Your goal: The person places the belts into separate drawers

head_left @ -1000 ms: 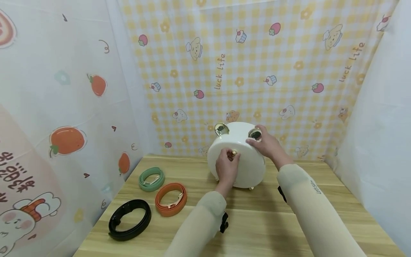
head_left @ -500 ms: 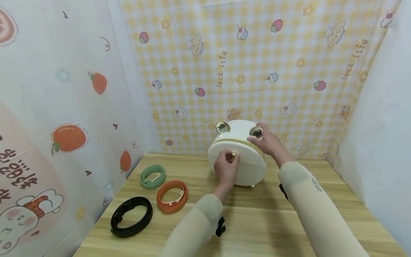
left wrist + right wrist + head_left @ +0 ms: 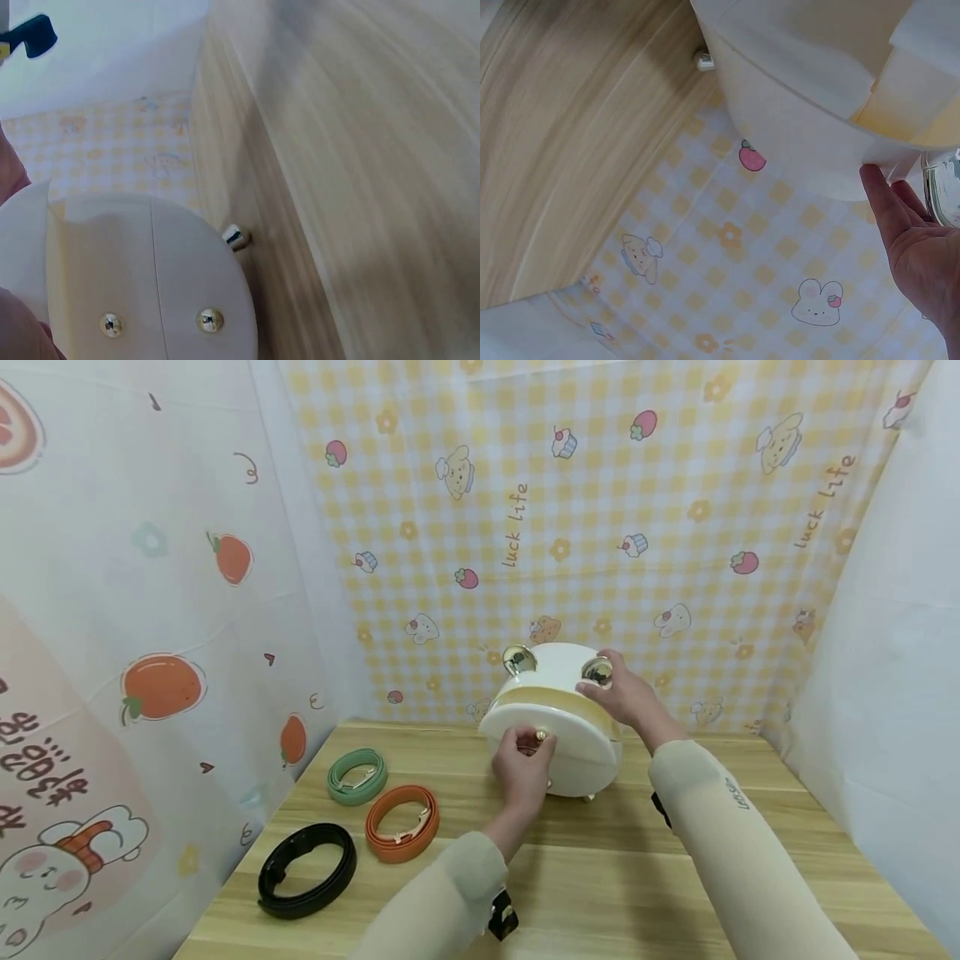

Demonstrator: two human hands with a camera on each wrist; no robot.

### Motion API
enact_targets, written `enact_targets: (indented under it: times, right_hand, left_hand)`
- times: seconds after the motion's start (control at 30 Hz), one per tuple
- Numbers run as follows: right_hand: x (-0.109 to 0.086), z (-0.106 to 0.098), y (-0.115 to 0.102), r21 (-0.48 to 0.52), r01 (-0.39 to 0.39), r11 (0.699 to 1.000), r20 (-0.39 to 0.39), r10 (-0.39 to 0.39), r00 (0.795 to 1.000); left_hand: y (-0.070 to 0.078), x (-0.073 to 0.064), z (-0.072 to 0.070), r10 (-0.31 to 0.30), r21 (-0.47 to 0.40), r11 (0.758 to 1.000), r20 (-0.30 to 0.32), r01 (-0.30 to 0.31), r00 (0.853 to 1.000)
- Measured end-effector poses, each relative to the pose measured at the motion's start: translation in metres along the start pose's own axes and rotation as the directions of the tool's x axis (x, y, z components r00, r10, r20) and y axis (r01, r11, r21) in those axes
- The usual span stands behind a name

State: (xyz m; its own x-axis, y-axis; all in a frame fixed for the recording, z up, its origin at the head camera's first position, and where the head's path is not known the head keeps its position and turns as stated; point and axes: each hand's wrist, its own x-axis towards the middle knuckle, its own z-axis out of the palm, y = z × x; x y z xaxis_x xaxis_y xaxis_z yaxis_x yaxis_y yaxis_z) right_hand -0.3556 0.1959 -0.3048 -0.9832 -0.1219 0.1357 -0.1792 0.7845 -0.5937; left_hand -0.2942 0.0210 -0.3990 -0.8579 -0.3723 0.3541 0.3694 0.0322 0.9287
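A white round storage box [image 3: 555, 668], shaped like an alarm clock, stands on the table on small gold feet. Its top drawer [image 3: 581, 735] is partly pulled out, baring a yellowish edge. My left hand [image 3: 519, 772] pinches the gold knob [image 3: 541, 736] on that drawer's front. At the upper right of the box, my right hand [image 3: 628, 695] grips around a gold bell [image 3: 597, 671], its thumb against the box. The other bell [image 3: 519, 658] is free. Lower drawers with gold knobs [image 3: 210, 320] stay closed in the left wrist view.
Left of the box lie three coiled belts: a green belt [image 3: 337, 777], an orange belt [image 3: 378, 843] and a black belt [image 3: 337, 881]. A yellow checked cloth [image 3: 450, 602] hangs behind the wooden table [image 3: 585, 885], with printed white cloth [image 3: 247, 693] at the left.
The top drawer has come out of the box toward me, drawn by my left hand on its knob. My right hand has stayed at the bell.
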Motion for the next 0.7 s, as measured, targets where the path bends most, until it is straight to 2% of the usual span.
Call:
enact_targets:
  times: [0.33, 0.7]
  right_hand:
    - [0.0, 0.0, -0.001, -0.002, -0.003, 1.0, 0.001, 0.003, 1.0]
    - [0.001, -0.001, 0.001, -0.008, 0.002, 1.0, 0.006, -0.002, 1.0]
  left_hand:
    - [0.006, -0.017, -0.013, -0.062, -0.103, 0.993, 0.032, 0.065, 0.998]
    - [0.008, -0.03, -0.023, -0.046, -0.069, 0.996, 0.023, 0.048, 0.999]
